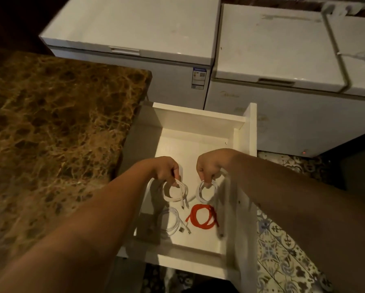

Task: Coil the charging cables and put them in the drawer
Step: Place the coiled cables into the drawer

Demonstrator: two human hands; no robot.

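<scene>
Our left hand (165,169) pinches a white cable coil (175,192) and our right hand (210,166) pinches another white coil (207,191). We hold both just above the floor of the open white drawer (198,120). Under them a red coiled cable (202,216) and one more white cable (170,222) lie in the drawer. A brown stone counter (61,123) is on the left. Behind stand two white chest freezers (135,28), and one has a sticker (198,78) too blurry to read
</scene>
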